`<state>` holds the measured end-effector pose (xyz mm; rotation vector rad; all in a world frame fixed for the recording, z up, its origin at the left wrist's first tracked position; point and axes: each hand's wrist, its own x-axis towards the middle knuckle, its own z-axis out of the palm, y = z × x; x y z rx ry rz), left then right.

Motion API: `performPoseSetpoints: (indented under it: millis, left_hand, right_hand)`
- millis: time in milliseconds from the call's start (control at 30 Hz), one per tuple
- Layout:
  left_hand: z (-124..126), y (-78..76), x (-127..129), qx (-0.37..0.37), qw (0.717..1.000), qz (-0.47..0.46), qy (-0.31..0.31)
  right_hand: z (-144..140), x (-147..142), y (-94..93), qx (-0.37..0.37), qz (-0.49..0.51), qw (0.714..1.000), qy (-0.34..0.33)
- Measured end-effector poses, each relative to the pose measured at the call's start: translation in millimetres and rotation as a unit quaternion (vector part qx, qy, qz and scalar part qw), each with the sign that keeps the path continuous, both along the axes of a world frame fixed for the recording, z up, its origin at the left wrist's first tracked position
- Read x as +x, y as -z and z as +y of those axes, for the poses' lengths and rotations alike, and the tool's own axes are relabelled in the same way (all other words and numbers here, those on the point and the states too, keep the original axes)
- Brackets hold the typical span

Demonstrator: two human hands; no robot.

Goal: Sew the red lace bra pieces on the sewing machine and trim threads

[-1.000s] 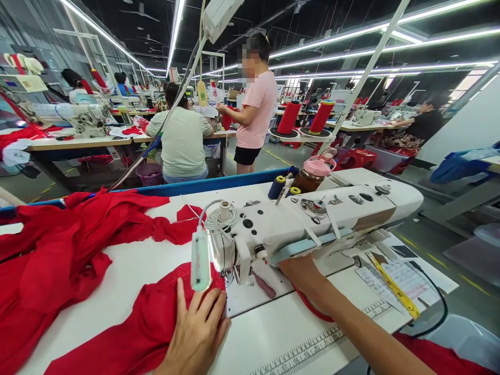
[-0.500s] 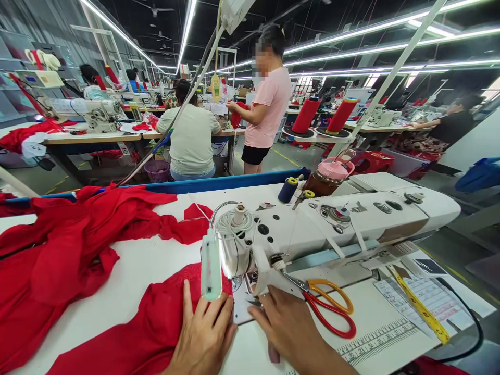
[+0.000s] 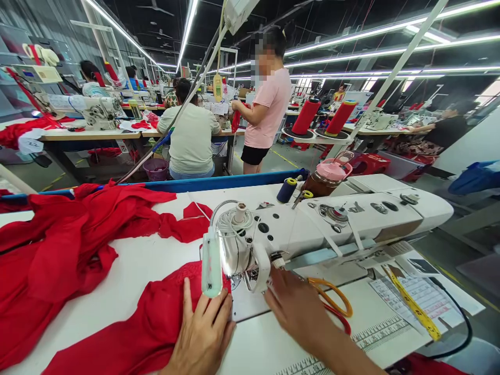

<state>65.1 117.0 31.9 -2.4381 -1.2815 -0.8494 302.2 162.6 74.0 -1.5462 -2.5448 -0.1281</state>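
My left hand (image 3: 203, 330) lies open, fingers spread flat, on a red garment piece (image 3: 133, 325). The garment's edge reaches under the head of a white sewing machine (image 3: 332, 219), near the needle and presser foot. A pale green lamp (image 3: 212, 265) hangs over those fingertips. My right hand (image 3: 300, 307) is bent forward beside the machine head, a little smeared. Its fingertips are partly hidden below the machine arm, so what they hold does not show. Scissors with orange and red handles (image 3: 339, 298) lie partly covered by this hand.
A heap of red garments (image 3: 78, 250) covers the table's left side. Behind the machine stand a navy thread cone (image 3: 287, 190) and a pink-lidded jar (image 3: 327, 176). A yellow tape measure (image 3: 414, 304) lies on papers at right. Co-workers are beyond the blue edge (image 3: 230, 181).
My right hand has moved forward and right, now covering more of the scissors. The dark-bladed small tool that showed at its fingers is out of sight. My left hand has hardly moved.
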Motion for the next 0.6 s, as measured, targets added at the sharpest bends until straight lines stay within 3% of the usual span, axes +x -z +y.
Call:
performPoseSetpoints:
  millis: [100, 200, 433, 600]
  left_hand:
    - [-0.5, 0.1, 1.5, 0.006, 1.000, -0.009, 0.002]
    - [-1.3, 3.2, -0.4, -0.004, 1.000, 0.001, 0.004]
    - [0.5, 4.4, 2.0, 0.003, 1.000, -0.016, 0.000]
    - [-0.7, 3.4, 4.2, 0.004, 1.000, -0.023, 0.004]
  right_hand:
    - [-22.8, -22.3, 9.1, -0.085, 0.071, 0.992, -0.064]
    - [-26.9, -37.5, 14.3, -0.137, 0.069, 0.986, -0.064]
    - [-11.1, -53.3, -3.9, -0.200, -0.022, 0.978, -0.047]
    - [-9.3, -58.9, -4.3, -0.209, -0.044, 0.976, -0.048]
